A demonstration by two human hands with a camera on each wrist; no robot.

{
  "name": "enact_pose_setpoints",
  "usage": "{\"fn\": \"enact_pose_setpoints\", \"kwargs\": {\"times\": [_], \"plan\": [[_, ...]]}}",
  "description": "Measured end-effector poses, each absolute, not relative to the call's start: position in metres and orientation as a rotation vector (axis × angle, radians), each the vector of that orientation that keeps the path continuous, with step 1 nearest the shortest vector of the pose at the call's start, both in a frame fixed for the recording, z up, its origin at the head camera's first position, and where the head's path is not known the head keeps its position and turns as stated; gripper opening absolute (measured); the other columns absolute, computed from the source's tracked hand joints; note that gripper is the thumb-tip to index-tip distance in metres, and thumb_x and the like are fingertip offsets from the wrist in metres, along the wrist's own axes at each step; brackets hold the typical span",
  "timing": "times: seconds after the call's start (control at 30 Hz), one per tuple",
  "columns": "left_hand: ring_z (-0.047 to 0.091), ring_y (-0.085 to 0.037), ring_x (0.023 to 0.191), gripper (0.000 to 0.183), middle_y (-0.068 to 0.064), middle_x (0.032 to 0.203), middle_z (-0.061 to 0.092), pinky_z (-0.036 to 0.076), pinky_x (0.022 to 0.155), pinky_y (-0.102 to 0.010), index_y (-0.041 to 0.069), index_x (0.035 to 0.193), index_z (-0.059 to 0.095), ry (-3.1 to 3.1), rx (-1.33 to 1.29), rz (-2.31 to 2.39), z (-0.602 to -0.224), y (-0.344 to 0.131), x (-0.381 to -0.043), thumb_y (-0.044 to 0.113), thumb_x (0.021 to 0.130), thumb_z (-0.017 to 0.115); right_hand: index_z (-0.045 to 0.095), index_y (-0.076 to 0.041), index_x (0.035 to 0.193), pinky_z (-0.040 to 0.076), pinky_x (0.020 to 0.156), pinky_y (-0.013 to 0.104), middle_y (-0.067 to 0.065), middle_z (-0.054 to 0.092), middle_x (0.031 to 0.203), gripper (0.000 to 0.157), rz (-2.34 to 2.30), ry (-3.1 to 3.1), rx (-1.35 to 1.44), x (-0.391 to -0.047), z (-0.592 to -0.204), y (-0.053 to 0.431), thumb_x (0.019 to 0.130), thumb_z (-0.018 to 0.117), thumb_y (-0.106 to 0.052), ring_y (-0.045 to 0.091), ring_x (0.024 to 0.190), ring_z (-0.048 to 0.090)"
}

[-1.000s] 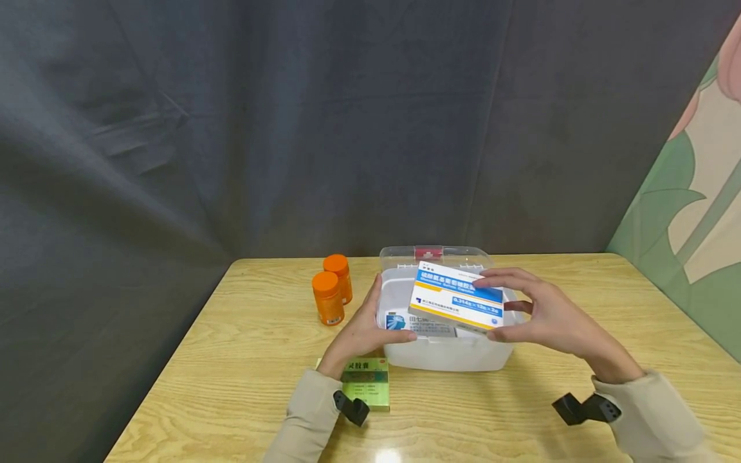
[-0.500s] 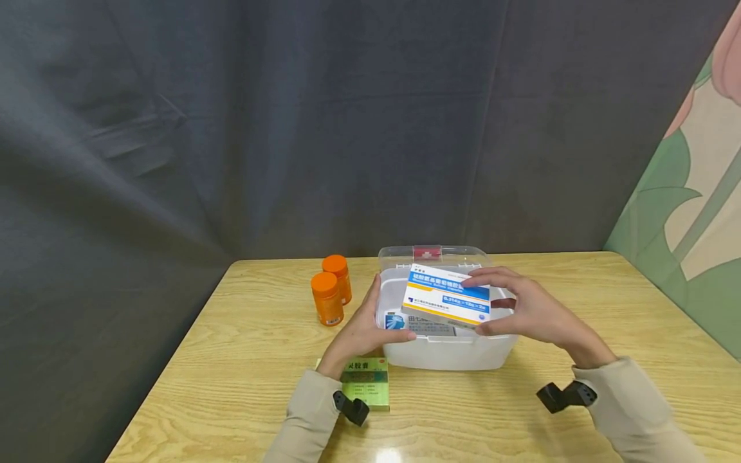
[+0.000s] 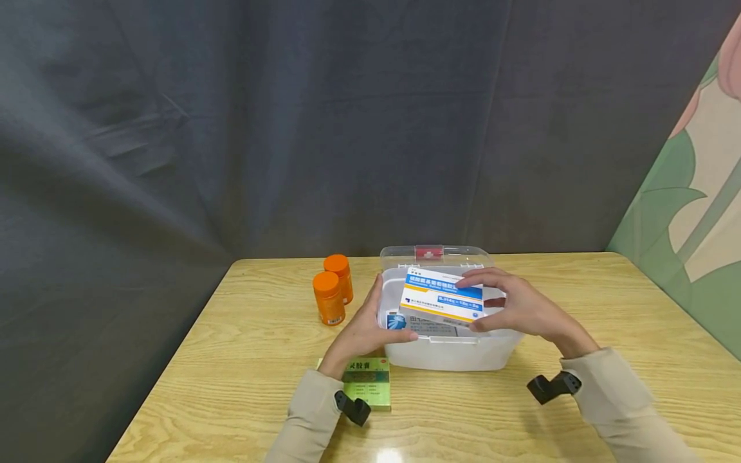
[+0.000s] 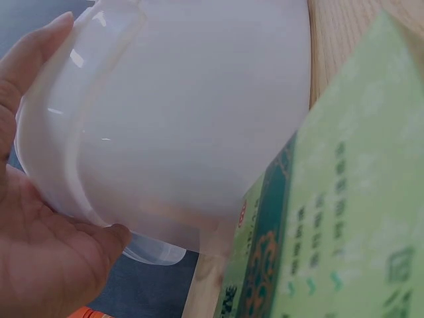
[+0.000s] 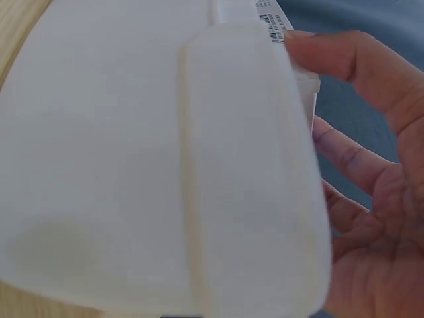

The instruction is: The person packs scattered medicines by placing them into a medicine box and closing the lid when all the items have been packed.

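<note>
Carton (image 3: 434,298): white with blue and orange bands, tilted above the mouth of the tub (image 3: 454,355); whether it touches anything inside, I cannot tell.
Right hand (image 3: 523,308): grip clamped on the carton's right end, fingers over the printed face, thumb at the near lower side; the right wrist view puts the thumb beside a barcode.
Left hand (image 3: 361,331): grip apart, fingers along the tub's left side, thumb stretched across its near rim.
Tub: whitish, close to the far edge of the surface (image 3: 243,386); its clear lid (image 3: 399,256) stands open at the back, bearing a red tag (image 3: 429,253) with a white cross.
Inside the tub: a box with a blue picture (image 3: 396,321), partly hidden by the carton.
Orange bottles (image 3: 330,305): two, upright, between the tub and the surface's left edge.
Green box (image 3: 373,389): flat, just in front of the tub's near left corner, partly behind the left sleeve (image 3: 309,408).
</note>
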State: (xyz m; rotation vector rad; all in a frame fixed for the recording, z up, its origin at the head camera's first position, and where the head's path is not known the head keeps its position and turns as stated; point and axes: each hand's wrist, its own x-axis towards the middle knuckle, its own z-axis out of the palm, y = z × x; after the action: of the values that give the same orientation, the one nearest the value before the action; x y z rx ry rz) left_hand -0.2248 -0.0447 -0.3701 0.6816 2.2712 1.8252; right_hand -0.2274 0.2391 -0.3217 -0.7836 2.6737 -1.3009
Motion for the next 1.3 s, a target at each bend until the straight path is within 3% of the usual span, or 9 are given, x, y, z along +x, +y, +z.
{"fn": "enact_pose_setpoints", "kwargs": {"times": [0.17,0.5,0.77,1.03,1.3], "plan": [[0.03,-0.021,0.121,0.112,0.008,0.146,0.007,0.017,0.101,-0.047,0.045,0.137,-0.004,2.385,0.605,1.728,-0.378,-0.045,-0.229,0.037,0.063,0.079,0.06,-0.021,0.113,0.045,0.081,0.043,0.005,0.04,0.129,0.059,-1.298,2.649,-0.798,-0.234,-0.326,0.236,0.059,0.083,-0.023,0.028,0.11,0.039],[0.039,-0.03,0.113,0.111,-0.011,0.14,0.025,0.025,0.098,-0.048,0.024,0.143,-0.003,2.233,0.759,1.847,-0.355,-0.044,-0.214,0.018,0.068,0.078,0.06,-0.017,0.111,0.044,0.083,0.041,0.009,0.038,0.128,0.055,-1.267,2.543,-0.83,-0.242,-0.334,0.232,0.061,0.082,-0.019,0.03,0.109,0.039],[0.035,-0.028,0.117,0.11,-0.009,0.143,0.018,0.021,0.1,-0.048,0.026,0.143,-0.002,2.275,0.719,1.79,-0.351,-0.044,-0.212,0.019,0.068,0.078,0.06,-0.018,0.111,0.047,0.08,0.037,0.008,0.041,0.126,0.056,-1.181,2.571,-0.84,-0.245,-0.335,0.223,0.06,0.083,-0.019,0.028,0.106,0.043],[0.044,-0.035,0.107,0.098,-0.012,0.124,0.04,0.035,0.092,-0.046,0.035,0.138,0.012,2.157,0.867,1.876,-0.353,-0.044,-0.217,0.012,0.069,0.077,0.06,-0.017,0.109,0.047,0.079,0.036,0.006,0.046,0.122,0.051,-1.092,2.55,-0.901,-0.248,-0.34,0.216,0.063,0.081,-0.015,0.026,0.103,0.046],[0.039,-0.036,0.111,0.098,0.0,0.122,0.041,0.032,0.093,-0.047,0.035,0.138,0.013,2.187,0.872,1.878,-0.353,-0.044,-0.217,0.012,0.068,0.078,0.059,-0.015,0.108,0.048,0.077,0.036,0.006,0.049,0.117,0.049,-1.032,2.543,-0.972,-0.251,-0.343,0.213,0.065,0.078,-0.005,0.026,0.099,0.046]]}}
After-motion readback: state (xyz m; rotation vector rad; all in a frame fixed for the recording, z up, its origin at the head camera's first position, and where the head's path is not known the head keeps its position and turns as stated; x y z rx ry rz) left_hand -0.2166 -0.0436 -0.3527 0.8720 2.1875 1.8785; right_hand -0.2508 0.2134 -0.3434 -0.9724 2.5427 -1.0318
